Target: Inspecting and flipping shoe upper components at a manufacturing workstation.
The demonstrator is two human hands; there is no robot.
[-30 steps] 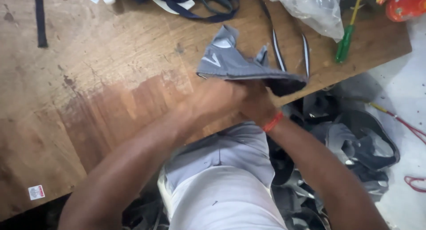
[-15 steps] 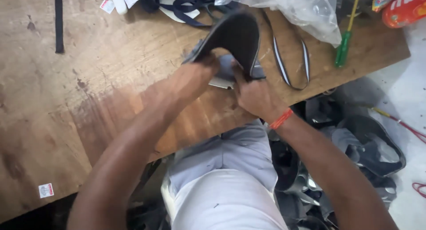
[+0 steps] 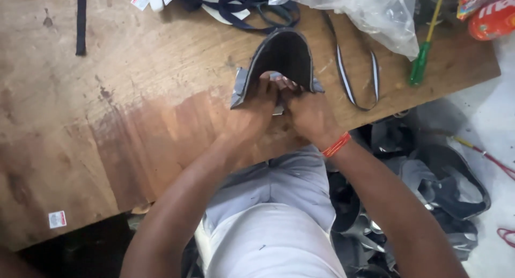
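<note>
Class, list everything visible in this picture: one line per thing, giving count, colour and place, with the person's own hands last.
Shoe upper piece: one, grey-black, table centre, held by both hands.
Wooden table: one, brown.
Dark straps: a tangle, navy, top centre.
Loop strap: one, dark with pale stripe, right of the piece.
Plastic bag: one, clear, top right.
Screwdriver: one, green handle, right.
Black strip: one, top left.
Shoe parts: a pile, grey-black, floor right.
Wristband: one, red-orange.
Left hand: gripping the piece.
Right hand: gripping the piece.

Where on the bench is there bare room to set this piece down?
Bare wood lies left of the left hand, between the black strap and the small white sticker. The far right edge is crowded: clear plastic bag, green-handled screwdriver, striped loop.
</note>
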